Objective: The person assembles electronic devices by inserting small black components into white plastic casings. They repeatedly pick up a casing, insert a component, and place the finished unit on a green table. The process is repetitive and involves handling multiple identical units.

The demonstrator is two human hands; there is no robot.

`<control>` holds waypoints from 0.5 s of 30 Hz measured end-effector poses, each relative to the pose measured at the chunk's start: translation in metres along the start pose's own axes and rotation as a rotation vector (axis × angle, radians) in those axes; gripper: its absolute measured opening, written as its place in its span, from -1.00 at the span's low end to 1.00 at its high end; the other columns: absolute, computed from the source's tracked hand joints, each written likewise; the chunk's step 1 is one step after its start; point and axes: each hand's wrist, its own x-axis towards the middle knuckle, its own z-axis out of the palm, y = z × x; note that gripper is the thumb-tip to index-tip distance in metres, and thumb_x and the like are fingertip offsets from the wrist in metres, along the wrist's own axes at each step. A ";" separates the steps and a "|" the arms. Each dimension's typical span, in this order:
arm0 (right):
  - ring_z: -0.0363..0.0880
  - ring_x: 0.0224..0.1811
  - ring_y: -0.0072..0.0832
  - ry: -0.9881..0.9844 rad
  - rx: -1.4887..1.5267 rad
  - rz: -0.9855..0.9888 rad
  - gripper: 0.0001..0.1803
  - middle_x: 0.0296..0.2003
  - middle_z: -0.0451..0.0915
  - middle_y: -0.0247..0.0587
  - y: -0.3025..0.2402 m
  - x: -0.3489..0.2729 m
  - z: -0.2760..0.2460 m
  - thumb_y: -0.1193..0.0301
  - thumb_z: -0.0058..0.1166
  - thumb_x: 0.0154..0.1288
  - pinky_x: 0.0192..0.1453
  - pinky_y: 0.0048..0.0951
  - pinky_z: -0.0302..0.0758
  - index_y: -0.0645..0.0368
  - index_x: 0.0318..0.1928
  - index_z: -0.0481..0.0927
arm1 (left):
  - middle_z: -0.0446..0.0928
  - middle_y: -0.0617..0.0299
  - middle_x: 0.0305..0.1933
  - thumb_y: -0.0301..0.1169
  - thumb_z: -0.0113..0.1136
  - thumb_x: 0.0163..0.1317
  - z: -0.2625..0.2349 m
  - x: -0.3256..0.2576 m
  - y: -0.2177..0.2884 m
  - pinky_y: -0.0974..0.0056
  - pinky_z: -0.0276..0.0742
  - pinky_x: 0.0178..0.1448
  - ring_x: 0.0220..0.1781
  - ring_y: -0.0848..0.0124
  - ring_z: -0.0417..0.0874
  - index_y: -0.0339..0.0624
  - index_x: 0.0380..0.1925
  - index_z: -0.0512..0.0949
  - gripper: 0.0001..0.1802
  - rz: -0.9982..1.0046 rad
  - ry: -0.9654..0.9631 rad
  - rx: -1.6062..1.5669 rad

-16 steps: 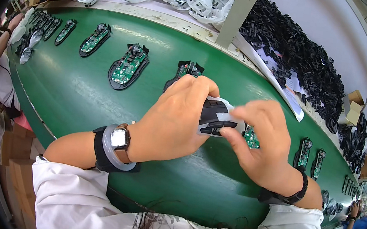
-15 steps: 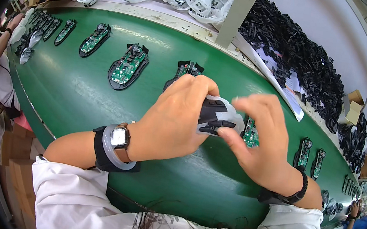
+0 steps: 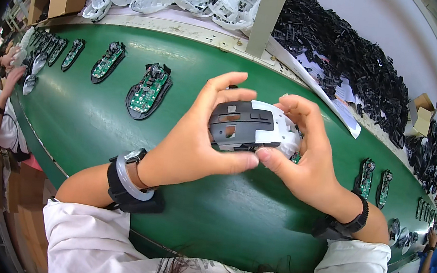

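- Head view: left hand [image 3: 183, 142] and right hand [image 3: 308, 160] both grasped the black-and-white mouse shell [image 3: 253, 125], held above the green bench [image 3: 209, 216].
- Good handling appeared to need even edge pressure.
- One circuit-board assembly [image 3: 148, 94] lay beyond, leftward.

Your view comes from the left of two fisheye cameras worn on your head, facing down and forward over the green table [image 3: 194, 209]. It looks from close by: your left grip [image 3: 186, 138] and right grip [image 3: 310, 160] sit near mid-frame, your white sleeves [image 3: 86, 229] enter low, and the wide lens bows the table's far side.
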 end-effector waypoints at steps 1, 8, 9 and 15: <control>0.44 0.08 -0.30 -0.040 -0.003 0.040 -0.31 0.01 0.43 -0.04 -0.001 0.000 -0.002 0.38 0.29 0.06 0.18 -0.29 0.36 0.29 0.16 0.24 | 0.35 0.04 0.14 -0.49 0.43 -0.09 0.000 -0.001 0.001 0.23 0.43 0.21 0.14 0.28 0.46 -0.24 0.26 0.05 -0.05 -0.102 -0.020 -0.152; 0.48 0.06 -0.17 -0.170 0.062 0.144 -0.32 0.02 0.43 0.08 -0.018 -0.004 -0.005 0.43 0.20 0.07 0.11 -0.28 0.43 0.29 0.20 0.21 | 0.43 0.01 0.00 -0.40 0.45 -0.10 0.002 -0.005 -0.005 0.24 0.51 0.06 0.01 0.25 0.57 -0.27 0.23 0.08 -0.07 0.155 0.001 0.239; 0.48 0.06 -0.15 -0.168 -0.021 0.078 -0.32 0.01 0.43 0.09 -0.015 -0.005 -0.005 0.44 0.19 0.07 0.09 -0.28 0.45 0.28 0.20 0.21 | 0.44 0.00 -0.02 -0.39 0.46 -0.10 0.001 -0.005 -0.006 0.24 0.51 0.05 0.00 0.23 0.57 -0.27 0.22 0.09 -0.07 0.196 -0.007 0.306; 0.45 0.03 -0.21 -0.184 -0.175 0.065 -0.21 -0.01 0.37 0.02 -0.024 -0.020 -0.012 0.46 0.20 -0.02 0.00 -0.25 0.52 0.22 0.24 0.13 | 0.45 0.00 0.00 -0.37 0.47 -0.12 0.011 -0.005 -0.002 0.22 0.50 0.06 -0.03 0.17 0.58 -0.29 0.24 0.10 -0.05 0.284 -0.068 0.354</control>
